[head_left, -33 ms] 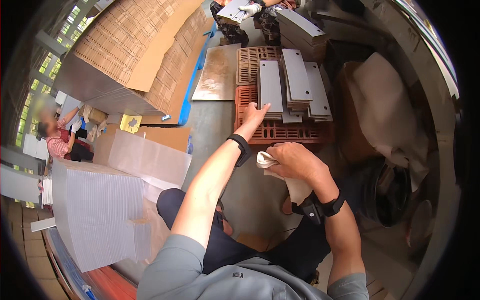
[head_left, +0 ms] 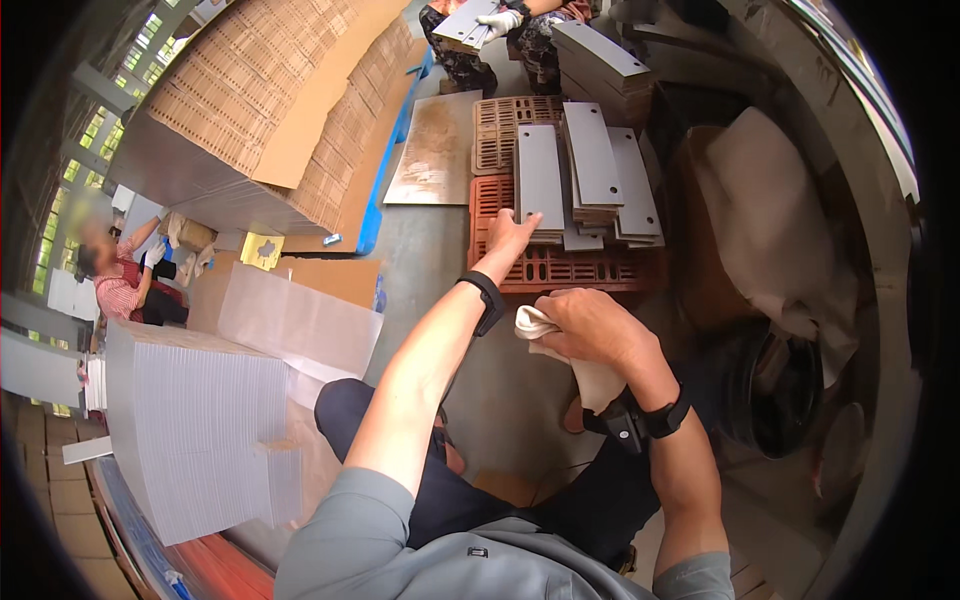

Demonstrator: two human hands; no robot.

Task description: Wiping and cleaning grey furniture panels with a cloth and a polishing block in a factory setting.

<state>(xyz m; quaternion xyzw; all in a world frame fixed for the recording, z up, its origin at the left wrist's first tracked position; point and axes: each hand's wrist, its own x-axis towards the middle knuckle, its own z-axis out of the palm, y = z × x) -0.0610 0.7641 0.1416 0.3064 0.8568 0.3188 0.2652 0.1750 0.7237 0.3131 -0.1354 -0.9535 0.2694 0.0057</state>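
Observation:
My left hand (head_left: 512, 238) grips the near end of the top grey board in a stack of long grey boards (head_left: 540, 175), its thumb on the upper face near the corner. A small dark hole shows near the far end of this board. Bunched in my right hand (head_left: 590, 322) is an off-white cloth (head_left: 592, 380), its folded end poking out on the left and the rest hanging toward my wrist. That hand is closed and held apart from the boards, nearer to me. Beneath the boards lies an orange plastic crate (head_left: 488, 200).
More grey boards (head_left: 594, 150) lie stacked alongside on the right. A tall pile of corrugated cardboard (head_left: 250, 90) stands at left, a large grey-white sheet stack (head_left: 200, 430) nearer. Across from me, a person's gloved hand (head_left: 498, 24) holds boards. A black bin (head_left: 785, 400) stands at right.

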